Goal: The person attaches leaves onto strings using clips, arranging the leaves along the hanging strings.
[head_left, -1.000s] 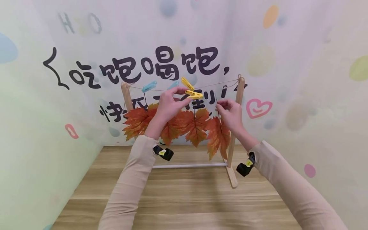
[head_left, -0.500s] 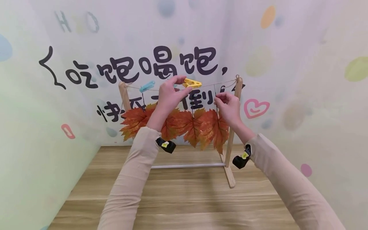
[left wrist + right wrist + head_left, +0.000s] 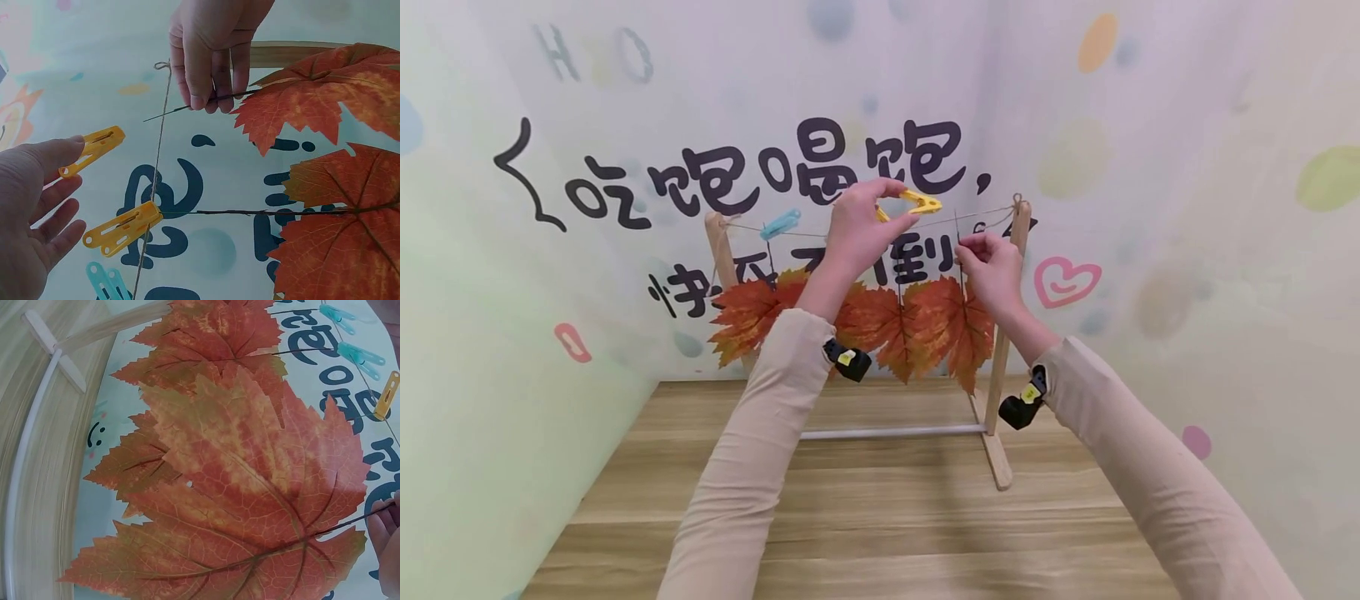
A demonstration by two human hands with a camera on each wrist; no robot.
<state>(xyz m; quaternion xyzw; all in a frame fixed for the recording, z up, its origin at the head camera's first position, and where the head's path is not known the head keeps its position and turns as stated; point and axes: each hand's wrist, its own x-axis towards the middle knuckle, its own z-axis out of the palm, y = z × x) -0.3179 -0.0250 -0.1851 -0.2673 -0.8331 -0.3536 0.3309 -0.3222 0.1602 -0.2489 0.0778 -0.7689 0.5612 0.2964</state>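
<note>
My left hand [image 3: 865, 225] pinches a yellow clothespin [image 3: 922, 202] between thumb and fingers, just above the string [image 3: 160, 134]. To its right, my right hand [image 3: 992, 271] pinches the dark stem of an orange-red artificial maple leaf [image 3: 250, 500]. The stem's thin tip crosses the string in the left wrist view, with the held clothespin apart from it. A second yellow clothespin [image 3: 125, 228] clips a neighbouring maple leaf [image 3: 350, 219] to the string. Farther left hang more leaves, under blue clothespins [image 3: 361, 359]; my left arm partly hides them in the head view.
The string runs between two wooden posts, the right post [image 3: 1021, 242] standing on a wooden foot [image 3: 997, 461]. A white rod [image 3: 895, 432] joins the stand low down, above the wood-grain table [image 3: 880, 517]. Behind is a printed wall [image 3: 1150, 167] with black lettering.
My left hand has moved up and right with the yellow clothespin, away from the clipped one. My right hand has raised the leaf slightly, bringing its stem tip up to the string.
</note>
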